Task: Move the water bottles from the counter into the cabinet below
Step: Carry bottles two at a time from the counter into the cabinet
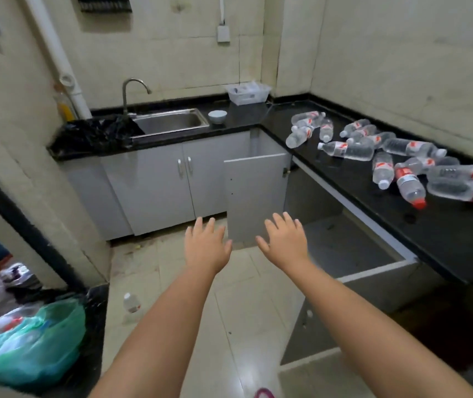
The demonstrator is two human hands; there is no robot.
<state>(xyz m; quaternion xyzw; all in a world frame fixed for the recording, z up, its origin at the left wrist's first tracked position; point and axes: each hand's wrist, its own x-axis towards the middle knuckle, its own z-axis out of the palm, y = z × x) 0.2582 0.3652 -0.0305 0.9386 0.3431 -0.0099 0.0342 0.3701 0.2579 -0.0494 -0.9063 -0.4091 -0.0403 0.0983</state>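
Both hands, left hand [208, 245] and right hand [285, 239], are empty with fingers spread. The water bottles [373, 150] lie on the counter [444, 234] above the open cabinet [352, 248]; reach for the nearest bottle first.

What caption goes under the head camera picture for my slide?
Two open hands, left and right, reach toward the open cabinet below a counter scattered with water bottles.

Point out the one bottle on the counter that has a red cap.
The bottle nearest the counter's front edge, cap toward the camera. The other caps that show are white.
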